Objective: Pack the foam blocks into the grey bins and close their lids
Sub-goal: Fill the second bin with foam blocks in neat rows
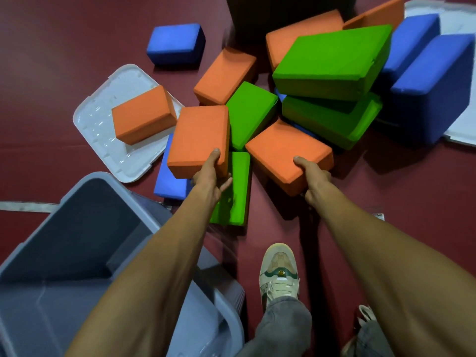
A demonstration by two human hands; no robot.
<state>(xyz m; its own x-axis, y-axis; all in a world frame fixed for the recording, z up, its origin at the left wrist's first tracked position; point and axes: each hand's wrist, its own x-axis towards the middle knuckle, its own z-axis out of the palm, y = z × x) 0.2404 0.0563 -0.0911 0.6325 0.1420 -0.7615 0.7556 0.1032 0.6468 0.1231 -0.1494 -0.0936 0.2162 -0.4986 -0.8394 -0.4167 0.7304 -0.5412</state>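
Beside the grey bin (pixel 77 222), left hand (pixel 208 176) grips left orange block (pixel 198 140), right hand (pixel 314 179) right orange block (pixel 286 153).

L hand (pixel 210 176) round orange block (pixel 199 140), R hand (pixel 313 179) round 2nd orange block (pixel 286 153)

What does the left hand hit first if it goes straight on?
The left hand, gripping an orange block, would likely meet the green block just beyond; depth unclear.
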